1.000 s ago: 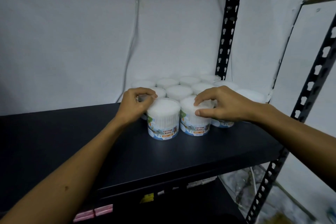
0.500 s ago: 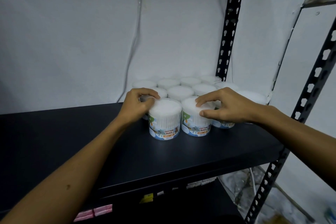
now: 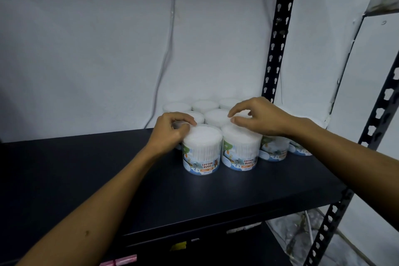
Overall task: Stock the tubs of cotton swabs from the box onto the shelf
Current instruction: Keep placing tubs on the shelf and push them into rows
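White wall behind, w/ a thin cable hanging down it. In front of it is the black shelf (image 3: 108, 170), held by black metal posts w/ holes.

Head view, the only one: I use the front left tub (image 3: 201, 151) as my mark. It stands upright near the middle of the shelf, label says COTTON BUDS. Just right of it, touching or almost, is the front right tub (image 3: 240, 150). More tubs (image 3: 216, 115) stand behind these two, in rows back to the wall, and a few more sit to the right, partly hidden by my arm.

My left hand (image 3: 170, 130) is on the left side of the mark tub. Fingers are curled over its back rim and the thumb is at the lid edge, so I'm gripping it. My right hand (image 3: 259, 117) is up over the front right tub. Fingers are bent, tips near its back rim. I can't tell if it grips the tub or just hovers on top.

How far along: lots of tubs are on the shelf already, approx a dozen. These two make a new front row. The box isn't in view, so I can't say how many are left. The left half of the shelf has room for more, I think.
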The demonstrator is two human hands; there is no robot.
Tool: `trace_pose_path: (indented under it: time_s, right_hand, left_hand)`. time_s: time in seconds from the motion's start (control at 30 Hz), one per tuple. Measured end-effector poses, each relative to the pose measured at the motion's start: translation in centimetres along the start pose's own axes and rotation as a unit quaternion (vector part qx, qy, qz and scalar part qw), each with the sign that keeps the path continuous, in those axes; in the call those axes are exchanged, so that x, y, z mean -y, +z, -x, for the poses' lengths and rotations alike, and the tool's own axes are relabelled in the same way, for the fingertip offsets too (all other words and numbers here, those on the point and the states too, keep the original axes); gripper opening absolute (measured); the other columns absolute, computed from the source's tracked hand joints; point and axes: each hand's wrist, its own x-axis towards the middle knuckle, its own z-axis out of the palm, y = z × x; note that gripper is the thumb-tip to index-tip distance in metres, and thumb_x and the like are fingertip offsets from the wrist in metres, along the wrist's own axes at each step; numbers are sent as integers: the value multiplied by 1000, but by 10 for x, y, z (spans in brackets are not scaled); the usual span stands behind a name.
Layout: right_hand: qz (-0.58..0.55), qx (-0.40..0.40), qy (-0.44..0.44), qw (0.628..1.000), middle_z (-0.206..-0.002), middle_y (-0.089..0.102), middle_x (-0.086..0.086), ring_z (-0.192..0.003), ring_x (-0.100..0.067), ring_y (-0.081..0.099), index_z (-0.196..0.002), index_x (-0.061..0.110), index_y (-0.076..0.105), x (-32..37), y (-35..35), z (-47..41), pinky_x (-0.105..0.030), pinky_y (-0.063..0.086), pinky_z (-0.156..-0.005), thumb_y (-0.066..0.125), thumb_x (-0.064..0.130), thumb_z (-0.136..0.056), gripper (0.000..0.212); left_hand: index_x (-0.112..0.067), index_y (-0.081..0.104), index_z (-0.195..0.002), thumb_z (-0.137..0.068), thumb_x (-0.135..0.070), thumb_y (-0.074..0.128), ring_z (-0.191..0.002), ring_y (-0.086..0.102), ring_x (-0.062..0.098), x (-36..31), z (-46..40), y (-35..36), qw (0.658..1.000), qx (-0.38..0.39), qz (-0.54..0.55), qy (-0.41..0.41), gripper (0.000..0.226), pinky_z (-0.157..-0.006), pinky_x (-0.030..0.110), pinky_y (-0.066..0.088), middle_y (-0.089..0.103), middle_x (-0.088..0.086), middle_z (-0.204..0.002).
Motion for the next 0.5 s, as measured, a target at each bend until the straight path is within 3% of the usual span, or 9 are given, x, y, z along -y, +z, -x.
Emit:
trace_pose_path:
  time_s: [0.2,0.5]
  right_hand:
    - [51,81,11,995,-117,67,4,-104,-10,57,-110,19,70,10,13,-36,-20,37,-82,58,27,-92,23]
    - [30,50,25,998,-110,69,7,-103,-12,58,-104,21,72,7,22,-35,-24,41,-84,60,28,-91,20]
  left_hand:
    - [-21,76,-83,-72,-18,51,-92,64,15,-1,0,0,1000,-2,-3,-1,28,-59,14,54,71,-9,-101]
    - [-20,76,-83,-68,-17,50,-86,64,14,-2,-2,-1,1000,-7,-20,3,30,-57,12,52,71,-10,-99]
